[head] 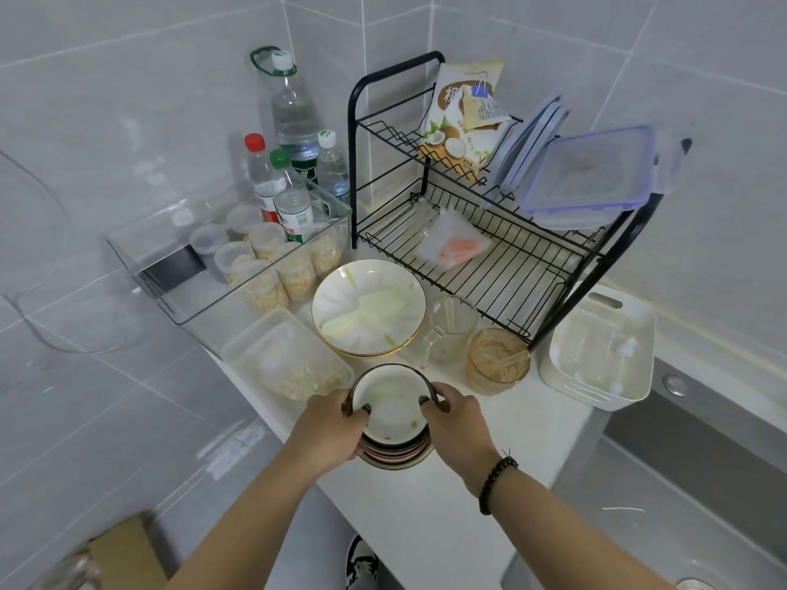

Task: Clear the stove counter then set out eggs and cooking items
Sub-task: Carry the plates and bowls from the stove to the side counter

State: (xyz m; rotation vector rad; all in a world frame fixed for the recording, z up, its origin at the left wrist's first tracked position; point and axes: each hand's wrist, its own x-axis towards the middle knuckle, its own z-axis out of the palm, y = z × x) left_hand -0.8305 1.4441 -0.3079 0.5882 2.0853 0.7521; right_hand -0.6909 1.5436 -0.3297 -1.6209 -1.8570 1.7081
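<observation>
Both hands grip a stack of bowls [394, 423] at the near edge of the white counter [502, 445]. The left hand [330, 425] curls round the stack's left side, thumb over the top rim; the right hand [458, 413] holds the right side the same way, a bead bracelet [496, 483] on its wrist. The fingers under the stack are hidden. The top bowl is glossy white inside with a dark rim; the lower ones show only as striped edges.

Just beyond sits a round gold-rimmed plate [368, 310], with a glass jug [451, 330] and a cup [496, 364] smeared with tan paste to its right. Left of the stack lies a cloudy plastic box [285, 359], its contents hard to make out. Farther left a clear bin [179, 257] holds jars and bottles. At the far right stands a black wire rack [502, 257]. A white basket [600, 351] sits at the right, beside a sink [681, 483] cut off by the frame.
</observation>
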